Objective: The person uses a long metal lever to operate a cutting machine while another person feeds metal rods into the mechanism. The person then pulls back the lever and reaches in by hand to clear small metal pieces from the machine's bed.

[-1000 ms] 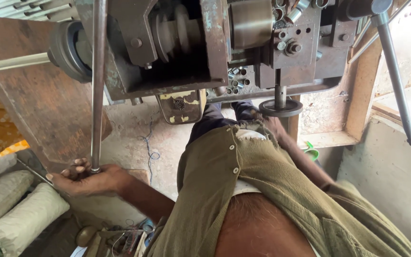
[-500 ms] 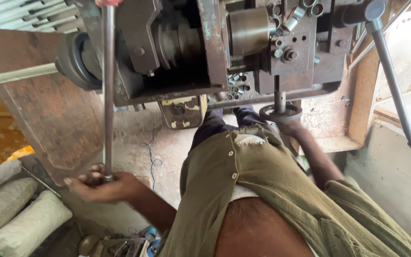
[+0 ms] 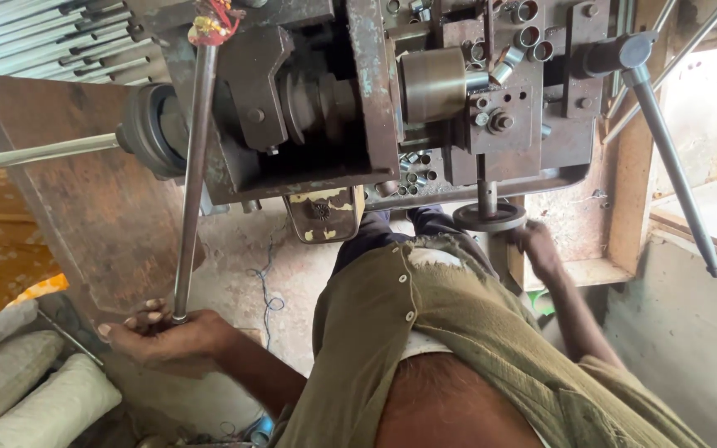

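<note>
My left hand (image 3: 163, 336) is closed around the bottom end of a long steel lever rod (image 3: 190, 182), fingers wrapped tight on it, low at the left of the view. The rod rises almost straight, leaning slightly right, to a red-and-yellow cap where it meets the top of the machine (image 3: 358, 108). My right hand (image 3: 537, 249) is at the round handwheel (image 3: 489, 218) under the machine's right half, fingers curled against its rim; it is blurred, so I cannot tell whether it truly grips the wheel or only rests on it. The wheel sits on a short vertical spindle coming down from the machine body. Beyond the right hand a second, thinner lever (image 3: 670, 158) slants down to the right from a dark knob. Left of the machine a bright bar (image 3: 39, 153) runs out sideways through a dark collar. White sacks (image 3: 35, 398) lie by the floor beneath my left hand, and my olive shirt (image 3: 475, 340) fills the lower middle.
</note>
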